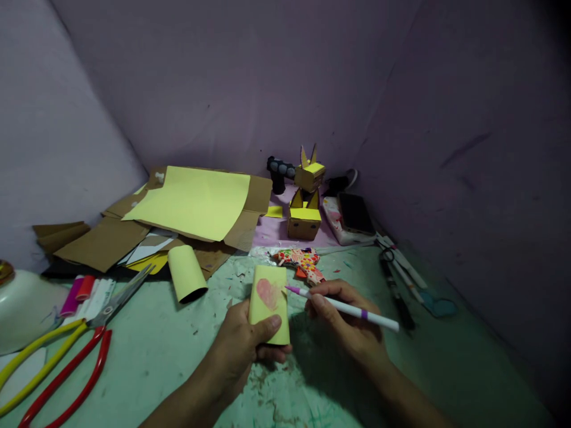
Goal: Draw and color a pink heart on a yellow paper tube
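My left hand (243,348) is closed round a small yellow paper-covered roll (269,303), thumb across its lower front. A pink coloured patch shows on the roll's upper face. My right hand (345,315) grips a white marker (343,307) with a purple tip and band. The tip sits just right of the pink patch, close to the roll's edge; I cannot tell if it touches. A second yellow roll (186,273) lies on the green table to the left.
Large scissors (66,351) with red and yellow handles lie at the left by coloured markers. Cardboard and a yellow sheet (196,202) are at the back, two small yellow cardboard boxes (304,217), a phone (354,214), a patterned glue gun (301,261), pens at right.
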`<state>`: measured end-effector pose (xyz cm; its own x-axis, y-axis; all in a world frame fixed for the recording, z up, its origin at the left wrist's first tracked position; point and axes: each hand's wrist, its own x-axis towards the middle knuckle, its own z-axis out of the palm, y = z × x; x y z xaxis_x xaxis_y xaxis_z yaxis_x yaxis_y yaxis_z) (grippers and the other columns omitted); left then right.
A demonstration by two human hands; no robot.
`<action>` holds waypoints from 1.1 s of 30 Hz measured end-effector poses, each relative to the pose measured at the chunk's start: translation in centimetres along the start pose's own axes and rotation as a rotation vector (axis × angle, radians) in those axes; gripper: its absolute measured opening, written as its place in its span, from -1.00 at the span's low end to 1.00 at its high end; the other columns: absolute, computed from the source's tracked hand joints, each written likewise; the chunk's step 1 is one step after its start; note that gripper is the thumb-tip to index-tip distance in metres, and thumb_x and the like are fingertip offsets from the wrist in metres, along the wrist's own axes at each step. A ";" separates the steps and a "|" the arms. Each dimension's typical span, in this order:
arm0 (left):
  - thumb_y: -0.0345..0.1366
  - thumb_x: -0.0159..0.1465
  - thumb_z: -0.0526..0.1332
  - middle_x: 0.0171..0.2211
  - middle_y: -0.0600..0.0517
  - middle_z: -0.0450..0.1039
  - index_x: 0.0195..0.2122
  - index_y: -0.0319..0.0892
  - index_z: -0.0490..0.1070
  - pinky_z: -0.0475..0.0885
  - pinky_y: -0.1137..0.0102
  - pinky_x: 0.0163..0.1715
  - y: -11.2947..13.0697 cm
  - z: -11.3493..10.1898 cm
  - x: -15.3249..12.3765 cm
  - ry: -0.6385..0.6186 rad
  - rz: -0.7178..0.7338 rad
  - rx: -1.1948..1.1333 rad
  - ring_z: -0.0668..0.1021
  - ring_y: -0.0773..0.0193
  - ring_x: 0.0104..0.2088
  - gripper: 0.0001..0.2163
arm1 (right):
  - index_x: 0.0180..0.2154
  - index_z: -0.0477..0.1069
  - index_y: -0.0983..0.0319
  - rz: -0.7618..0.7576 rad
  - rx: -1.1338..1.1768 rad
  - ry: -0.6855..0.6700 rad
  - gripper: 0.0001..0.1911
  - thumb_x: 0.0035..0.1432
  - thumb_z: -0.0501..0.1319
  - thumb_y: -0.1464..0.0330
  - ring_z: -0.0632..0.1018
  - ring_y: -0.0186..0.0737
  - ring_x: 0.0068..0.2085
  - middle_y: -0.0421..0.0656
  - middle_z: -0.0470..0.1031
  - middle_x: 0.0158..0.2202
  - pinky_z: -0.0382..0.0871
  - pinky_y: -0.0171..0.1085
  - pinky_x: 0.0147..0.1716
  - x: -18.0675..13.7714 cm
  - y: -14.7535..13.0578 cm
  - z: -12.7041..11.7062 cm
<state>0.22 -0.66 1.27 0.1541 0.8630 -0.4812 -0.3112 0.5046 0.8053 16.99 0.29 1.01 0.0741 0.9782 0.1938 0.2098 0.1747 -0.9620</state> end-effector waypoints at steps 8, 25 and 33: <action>-0.17 -0.16 0.47 -0.55 -0.02 0.48 -0.24 -0.34 0.40 0.41 0.47 -0.69 -0.6 -0.3 0.5 0.005 -0.005 0.007 0.56 0.21 -0.61 -0.50 | -0.39 0.49 0.19 -0.049 -0.054 -0.072 -0.84 0.12 0.24 0.24 0.48 -0.29 -0.52 -0.22 0.50 -0.55 0.32 -0.36 -0.52 0.4 0.4 0.1; -0.17 -0.14 0.46 -0.55 -0.07 0.50 -0.25 -0.34 0.39 0.39 0.48 -0.69 -0.5 -0.3 0.3 -0.002 -0.007 0.016 0.55 0.21 -0.61 -0.51 | -0.43 0.50 0.20 -0.054 -0.011 -0.118 -0.81 0.09 0.25 0.22 0.50 -0.24 -0.51 -0.18 0.53 -0.55 0.33 -0.31 -0.50 0.5 0.2 0.0; -0.16 -0.14 0.46 -0.56 -0.04 0.48 -0.25 -0.33 0.39 0.38 0.48 -0.70 -0.7 -0.3 0.4 -0.008 0.013 0.035 0.55 0.20 -0.61 -0.51 | -0.42 0.50 0.20 -0.058 -0.023 -0.118 -0.81 0.10 0.25 0.23 0.52 -0.23 -0.49 -0.18 0.53 -0.54 0.34 -0.30 -0.48 0.5 0.1 0.0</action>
<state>0.20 -0.70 0.43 0.1581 0.8694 -0.4681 -0.2799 0.4941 0.8231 17.01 0.80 0.97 -0.0540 0.9733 0.2232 0.2327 0.2296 -0.9451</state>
